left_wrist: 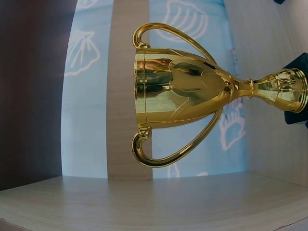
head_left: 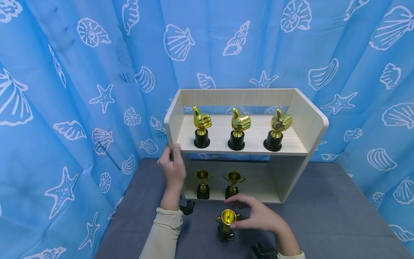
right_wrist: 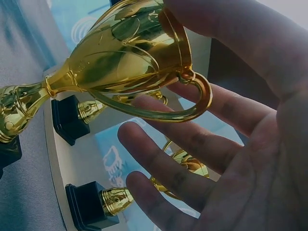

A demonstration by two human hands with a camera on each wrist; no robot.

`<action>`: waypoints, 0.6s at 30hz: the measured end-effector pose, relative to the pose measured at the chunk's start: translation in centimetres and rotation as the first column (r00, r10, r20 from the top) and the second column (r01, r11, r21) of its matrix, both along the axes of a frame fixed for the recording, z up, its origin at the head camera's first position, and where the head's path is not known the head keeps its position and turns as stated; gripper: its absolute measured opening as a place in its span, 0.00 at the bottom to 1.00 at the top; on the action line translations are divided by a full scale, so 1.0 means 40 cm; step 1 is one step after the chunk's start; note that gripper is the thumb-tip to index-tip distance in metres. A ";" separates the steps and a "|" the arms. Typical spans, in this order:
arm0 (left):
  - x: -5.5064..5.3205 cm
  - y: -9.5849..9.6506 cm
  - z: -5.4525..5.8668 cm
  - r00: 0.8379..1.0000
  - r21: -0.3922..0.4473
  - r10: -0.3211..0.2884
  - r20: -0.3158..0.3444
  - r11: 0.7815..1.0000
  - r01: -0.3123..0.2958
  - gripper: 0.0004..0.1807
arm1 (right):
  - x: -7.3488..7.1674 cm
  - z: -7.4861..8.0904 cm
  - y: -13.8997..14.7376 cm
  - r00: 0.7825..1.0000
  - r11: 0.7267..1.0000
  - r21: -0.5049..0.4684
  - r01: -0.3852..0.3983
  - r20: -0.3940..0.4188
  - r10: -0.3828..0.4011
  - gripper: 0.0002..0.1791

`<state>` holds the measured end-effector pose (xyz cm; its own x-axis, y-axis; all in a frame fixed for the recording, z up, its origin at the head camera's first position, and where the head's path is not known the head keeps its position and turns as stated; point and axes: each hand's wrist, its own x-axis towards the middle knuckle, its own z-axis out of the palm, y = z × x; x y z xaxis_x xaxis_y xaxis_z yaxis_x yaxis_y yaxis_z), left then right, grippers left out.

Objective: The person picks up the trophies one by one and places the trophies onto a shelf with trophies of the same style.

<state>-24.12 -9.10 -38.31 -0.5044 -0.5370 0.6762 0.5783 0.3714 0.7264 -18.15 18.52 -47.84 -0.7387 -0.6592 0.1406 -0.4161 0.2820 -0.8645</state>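
At the left side panel of a two-tier wooden shelf (head_left: 226, 157), my left hand (head_left: 172, 169) grips the panel's edge between thumb and fingers. That hand is out of sight in the left wrist view, where a gold trophy cup (left_wrist: 183, 89) fills the middle. My right hand (head_left: 258, 216) is around a small gold two-handled trophy cup (head_left: 226, 223), which stands on the table in front of the shelf. In the right wrist view, the thumb (right_wrist: 192, 17) overlaps the cup's rim (right_wrist: 183, 43), while the other fingers are spread loosely behind its handle.
Three gold thumbs-up trophies (head_left: 237, 127) on round black bases stand along the upper tier. Two gold cups, one left (head_left: 203, 183) and one nearer the middle (head_left: 233, 181), occupy the lower tier. A grey cloth (head_left: 336, 208) covers the table; a blue shell-print curtain (head_left: 207, 32) hangs behind.
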 end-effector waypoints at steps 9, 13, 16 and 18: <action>0.007 0.001 0.004 1.000 -0.016 0.006 0.011 1.000 -0.005 0.14 | 0.003 0.002 -0.006 0.999 0.999 0.014 -0.032 0.032 0.032 0.32; 0.006 0.000 0.001 1.000 -0.014 0.002 0.019 1.000 -0.001 0.13 | 0.004 -0.002 -0.012 0.999 0.999 0.030 -0.039 0.032 0.038 0.30; 0.007 0.001 0.001 1.000 -0.012 -0.003 0.025 1.000 0.004 0.14 | 0.004 -0.003 -0.016 0.999 0.999 0.022 -0.044 0.032 0.043 0.28; 0.008 0.001 0.002 1.000 -0.013 -0.005 0.028 1.000 0.005 0.14 | 0.003 -0.003 -0.017 0.998 0.999 0.017 -0.048 0.035 0.048 0.27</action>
